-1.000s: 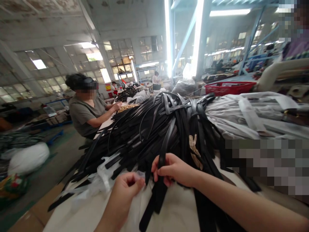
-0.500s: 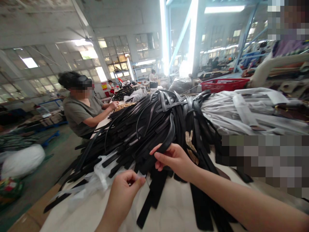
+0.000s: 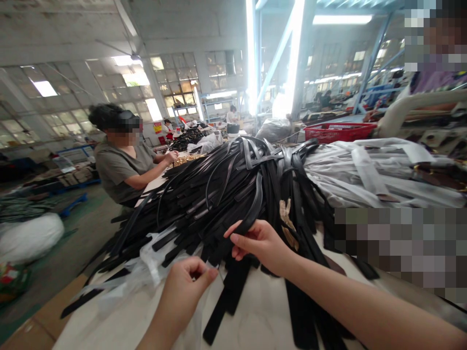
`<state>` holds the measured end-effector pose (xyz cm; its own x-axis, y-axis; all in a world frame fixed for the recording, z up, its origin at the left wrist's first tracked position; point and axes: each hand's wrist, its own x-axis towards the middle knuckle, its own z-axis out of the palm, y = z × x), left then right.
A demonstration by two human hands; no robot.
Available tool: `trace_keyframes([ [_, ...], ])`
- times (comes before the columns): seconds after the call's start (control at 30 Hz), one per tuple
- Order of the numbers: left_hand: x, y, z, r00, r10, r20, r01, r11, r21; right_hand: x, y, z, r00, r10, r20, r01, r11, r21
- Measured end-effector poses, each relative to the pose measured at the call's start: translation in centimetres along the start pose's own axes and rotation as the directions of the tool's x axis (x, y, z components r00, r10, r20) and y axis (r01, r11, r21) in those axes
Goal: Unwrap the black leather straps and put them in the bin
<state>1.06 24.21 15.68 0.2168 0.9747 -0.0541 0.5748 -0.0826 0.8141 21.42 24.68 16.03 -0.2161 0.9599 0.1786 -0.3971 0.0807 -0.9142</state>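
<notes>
My right hand (image 3: 262, 245) is closed in a pinch around a black strap (image 3: 255, 201), which curves up from its fingers into the heap. The strap's lower end runs down toward my left hand (image 3: 186, 284). That hand's thumb and forefinger are pressed together on thin clear plastic film (image 3: 200, 311), part of which hangs below the fist. Both hands are just above the front of a big pile of black straps (image 3: 204, 194). Crumpled translucent plastic (image 3: 150, 262) lies on the straps to the left.
Plastic-wrapped straps (image 3: 343, 167) are heaped at the right, with a red basket (image 3: 339, 131) behind. A tan twisted strip (image 3: 286, 216) rests on the black pile. Across the table's pale top (image 3: 255, 311), a co-worker (image 3: 122, 163) handles small gold-coloured pieces (image 3: 188, 159).
Both hands keep their grips and nearly the same place. The view has shifted slightly, and the hands appear a little lower and further left.
</notes>
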Motion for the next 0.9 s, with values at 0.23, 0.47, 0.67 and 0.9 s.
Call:
trace_keyframes([
  [0.23,-0.2,0.4,-0.1,0.996,0.084,0.033,-0.083,0.996,-0.024,0.2,0.0,-0.3,1.0,0.002,0.019,-0.001,0.997,-0.078],
  [0.47,-0.3,0.6,-0.2,0.989,0.143,0.041,-0.139,0.987,-0.085,0.1,0.1,-0.2,0.999,-0.027,0.027,0.029,0.995,-0.095],
  [0.67,-0.2,0.4,-0.1,0.995,0.096,0.038,-0.092,0.99,-0.105,0.3,-0.1,-0.4,0.999,-0.044,0.031,0.047,0.991,-0.127],
  [0.9,-0.5,0.7,0.4,0.986,0.084,0.142,-0.043,0.963,-0.267,-0.3,1.3,0.3,0.992,0.055,0.113,-0.036,0.985,-0.169],
])
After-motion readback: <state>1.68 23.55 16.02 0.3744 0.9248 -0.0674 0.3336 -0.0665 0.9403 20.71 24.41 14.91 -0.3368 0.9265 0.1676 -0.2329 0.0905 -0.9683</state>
